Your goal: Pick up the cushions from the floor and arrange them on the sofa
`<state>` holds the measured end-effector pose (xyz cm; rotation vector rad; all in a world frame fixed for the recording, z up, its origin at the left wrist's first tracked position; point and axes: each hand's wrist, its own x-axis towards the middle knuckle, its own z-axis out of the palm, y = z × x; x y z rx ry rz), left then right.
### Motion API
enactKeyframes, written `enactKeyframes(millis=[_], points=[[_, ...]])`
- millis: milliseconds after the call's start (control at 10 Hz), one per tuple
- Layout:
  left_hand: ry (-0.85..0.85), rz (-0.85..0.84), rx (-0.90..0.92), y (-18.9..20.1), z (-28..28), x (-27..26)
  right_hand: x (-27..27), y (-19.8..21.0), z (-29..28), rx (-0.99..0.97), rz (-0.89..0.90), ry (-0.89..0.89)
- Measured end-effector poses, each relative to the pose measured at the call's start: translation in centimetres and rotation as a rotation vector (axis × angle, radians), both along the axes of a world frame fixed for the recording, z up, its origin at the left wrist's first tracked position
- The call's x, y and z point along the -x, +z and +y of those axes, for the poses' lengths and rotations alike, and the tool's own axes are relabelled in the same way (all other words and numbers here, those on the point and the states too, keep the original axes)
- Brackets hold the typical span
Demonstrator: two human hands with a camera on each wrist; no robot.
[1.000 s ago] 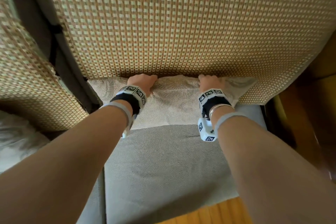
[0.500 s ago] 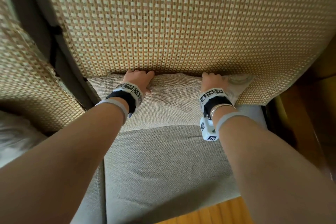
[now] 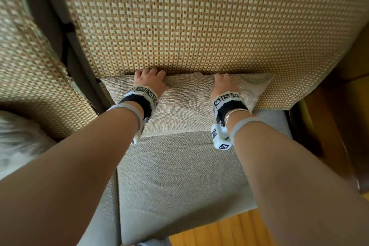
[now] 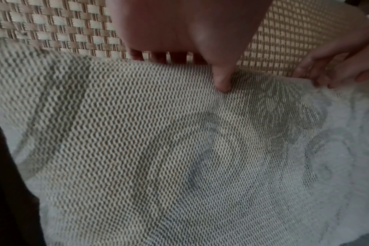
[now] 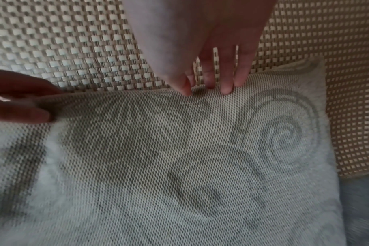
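Note:
A cream knitted cushion (image 3: 189, 106) with a grey swirl pattern lies on the grey sofa seat (image 3: 179, 175), its far edge against the woven backrest (image 3: 199, 26). My left hand (image 3: 150, 80) grips that far edge left of the middle. In the left wrist view the thumb presses the cushion (image 4: 179, 149) from the front and the fingers go behind the edge. My right hand (image 3: 223, 82) holds the same edge further right. In the right wrist view its thumb and fingertips (image 5: 226, 89) pinch the rim of the cushion (image 5: 179, 158).
A second woven back panel (image 3: 30, 76) stands at the left, with a dark gap between the two. A white fluffy thing (image 3: 18, 142) lies at the far left. Wooden floor (image 3: 229, 231) shows below the seat, and a dark wooden frame (image 3: 339, 126) is at the right.
Both hands have moved a little further away, toward the backrest, and the cushion's far edge has gone with them. The grip looks the same.

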<state>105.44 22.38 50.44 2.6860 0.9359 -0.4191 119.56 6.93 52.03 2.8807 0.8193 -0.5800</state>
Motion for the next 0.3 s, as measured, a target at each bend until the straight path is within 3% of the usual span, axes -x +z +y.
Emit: enactKeyframes(millis=[200,300], points=[[-0.019,-0.129,0.01,2.4,-0.9,2.1,2.0,2.4,-0.5,0.035,-0.001,0.009],[-0.034,-0.095,0.065,3.5,-1.1,3.1,3.3,3.3,-0.4,0.073,0.002,0.026]])
